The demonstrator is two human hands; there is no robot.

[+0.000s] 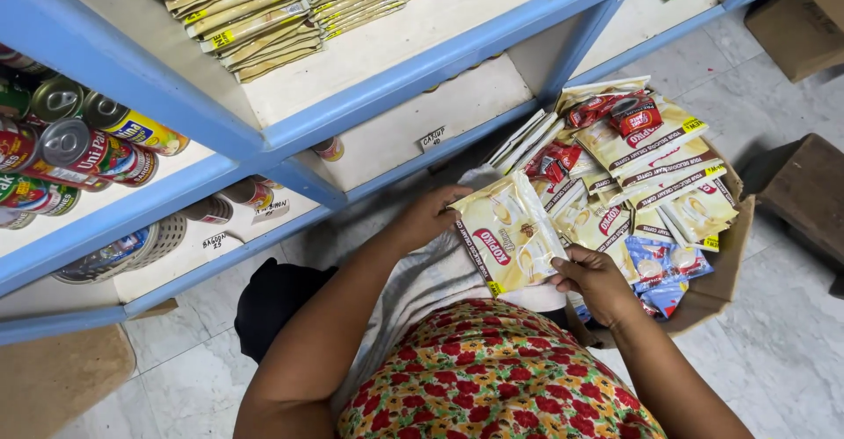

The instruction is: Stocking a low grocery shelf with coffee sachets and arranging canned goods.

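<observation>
Cream-and-brown foil coffee sachets sit pinched in both hands at frame centre, left hand and right hand gripping the edges, stacked sachets already shelved upper left, many more waiting in the cardboard box at right.

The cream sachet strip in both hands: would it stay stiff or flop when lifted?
The cream sachet strip probably flops: it looks thin and bows between the left hand and right hand. Likely light. Its glossy film may be slippery.
</observation>
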